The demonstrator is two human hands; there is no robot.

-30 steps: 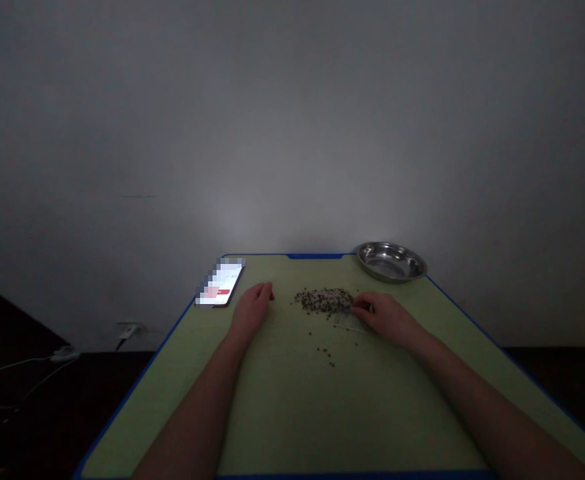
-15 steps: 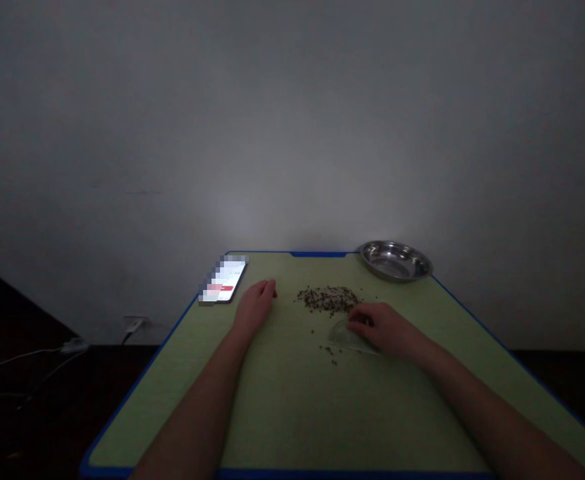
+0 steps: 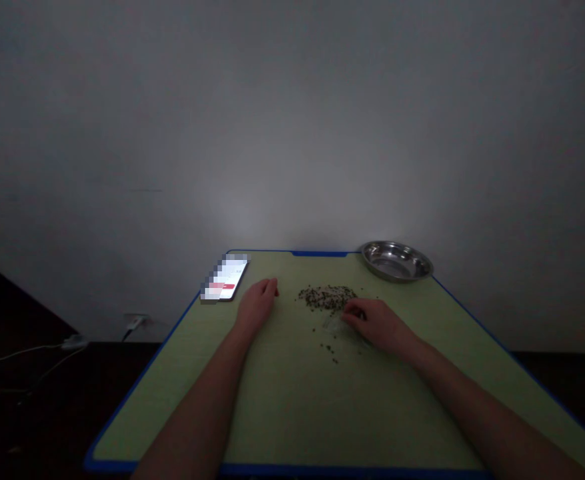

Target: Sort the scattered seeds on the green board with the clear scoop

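My left hand [image 3: 257, 303] rests on the table to the left of the pile, fingers curled in, with nothing showing in them. A pile of mixed dark and pale grains [image 3: 326, 297] lies in the middle, looking like beans and rice. My right hand [image 3: 375, 322] is at the pile's near right edge, thumb and fingers pinched on a clear half-round plastic piece that looks like a protractor [image 3: 333, 324]. The hand covers much of it, and its outline is faint. Several stray dark grains [image 3: 329, 349] lie on the near side of the protractor.
A shiny metal bowl [image 3: 397, 261] stands at the far right corner of the green, blue-edged table [image 3: 292, 413]. A lit phone [image 3: 227, 279] lies by the left edge. Behind the table rises a grey wall [image 3: 292, 133]; cables [image 3: 75, 342] hang at the lower left.
My right hand has shifted slightly left and away from me, closer to the pile, with the protractor, which now shows less clearly. My left hand stays in place.
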